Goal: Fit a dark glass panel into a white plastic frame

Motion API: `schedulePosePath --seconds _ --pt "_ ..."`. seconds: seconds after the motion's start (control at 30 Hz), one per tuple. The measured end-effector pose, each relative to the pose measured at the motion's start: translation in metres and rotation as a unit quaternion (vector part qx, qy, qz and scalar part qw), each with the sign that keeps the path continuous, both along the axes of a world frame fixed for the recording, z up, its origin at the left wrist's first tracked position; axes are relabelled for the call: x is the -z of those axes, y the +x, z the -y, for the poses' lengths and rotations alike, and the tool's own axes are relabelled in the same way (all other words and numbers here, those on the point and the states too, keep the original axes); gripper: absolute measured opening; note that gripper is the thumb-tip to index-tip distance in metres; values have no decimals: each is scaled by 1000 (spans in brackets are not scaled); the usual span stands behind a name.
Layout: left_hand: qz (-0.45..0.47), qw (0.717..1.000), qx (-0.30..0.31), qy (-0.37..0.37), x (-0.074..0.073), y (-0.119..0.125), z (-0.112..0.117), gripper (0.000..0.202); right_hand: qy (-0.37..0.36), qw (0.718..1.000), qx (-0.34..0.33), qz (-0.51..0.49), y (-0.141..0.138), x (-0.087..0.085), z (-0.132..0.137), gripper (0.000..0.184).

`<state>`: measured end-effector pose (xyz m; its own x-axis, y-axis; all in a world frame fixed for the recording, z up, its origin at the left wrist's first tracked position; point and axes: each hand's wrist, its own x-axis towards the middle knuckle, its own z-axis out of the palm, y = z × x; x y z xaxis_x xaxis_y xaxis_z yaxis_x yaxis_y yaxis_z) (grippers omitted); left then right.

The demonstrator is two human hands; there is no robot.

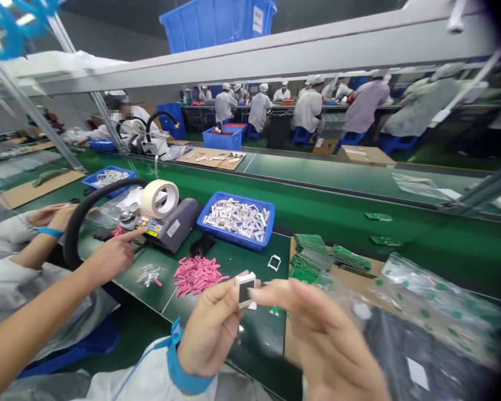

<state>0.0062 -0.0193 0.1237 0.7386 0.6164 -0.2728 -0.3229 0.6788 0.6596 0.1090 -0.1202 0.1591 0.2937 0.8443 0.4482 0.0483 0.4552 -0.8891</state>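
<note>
Left hand [211, 328]: closed on a small white frame [245, 289], above the belt.
Right hand [321, 340]: narrow pinch just beside the frame; any grip unclear.
Belt [261, 340], near edge: pink pieces [198, 277].
Belt, far side: blue tray [250, 244] of white parts; green boards [311, 257] to the right.

White plastic frame [246, 277], smooth, with glossy dark window [242, 292]. Blue moulded plastic tray [234, 199], semi-gloss rim. Green work belt [350, 245], matt, smooth. Cardboard sheet [350, 281], matt brown paper. Clear polythene bag [438, 295], glossy, green-dotted.
</note>
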Motion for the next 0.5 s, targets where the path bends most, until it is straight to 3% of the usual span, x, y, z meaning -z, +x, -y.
schedulePosePath --seconds 0.07,0.17,0.3,0.5 --pt "37 998 26 -40 -13 5 5 20 21 994 106 21 6 3 13 38" --pt "88 980 112 -137 -25 8 17 15 23 974 202 103 13 16 21 36" --pt "134 953 180 -203 -30 10 26 16 -41 945 236 221 15 25 16 54" --pt "144 949 175 -217 -33 9 30 22 -7 913 269 306 15 18 9 40"
